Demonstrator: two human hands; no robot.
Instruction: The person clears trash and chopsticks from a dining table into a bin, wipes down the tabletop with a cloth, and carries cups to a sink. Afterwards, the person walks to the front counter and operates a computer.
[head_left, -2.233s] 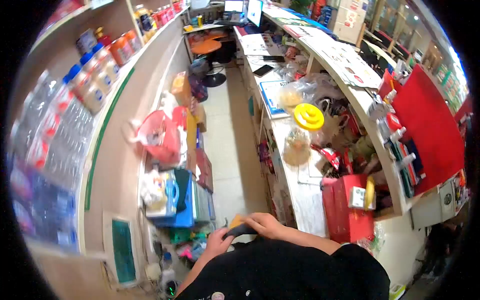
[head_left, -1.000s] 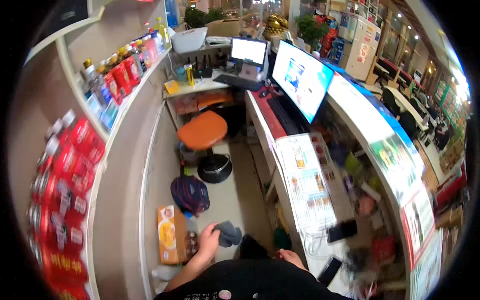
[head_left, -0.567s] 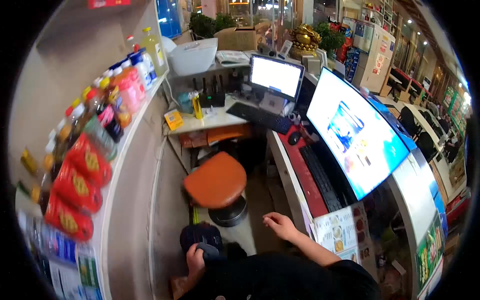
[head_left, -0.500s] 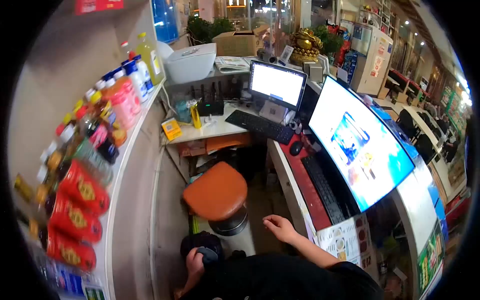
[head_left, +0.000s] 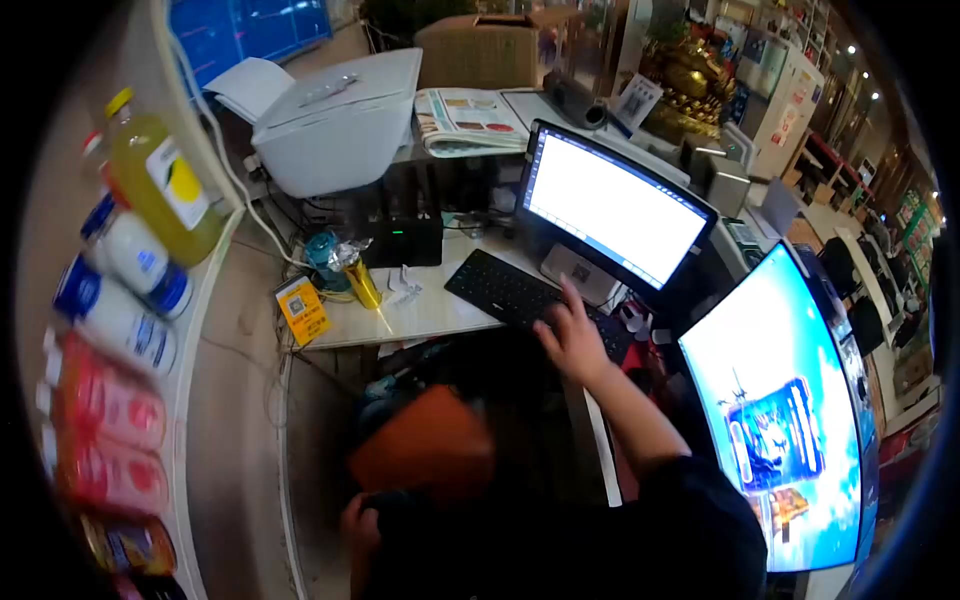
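My right hand reaches over the black keyboard in front of the smaller monitor. Its fingers are apart and hold nothing; whether a fingertip touches the keys I cannot tell. Low in the view, my left hand is closed around a dark, rounded object, mostly hidden by shadow and my dark sleeve. Just beyond that hand is the orange stool seat, blurred by motion.
Bottled drinks line the shelf on my left. A white printer, newspapers and a cardboard box stand along the back. The desk holds a yellow QR card and gold-coloured cylinder. A large lit monitor stands at right.
My right hand has risen from beside the stool to above the keyboard. The view has moved closer to the back desk. My left hand stays low, still closed on the dark object.
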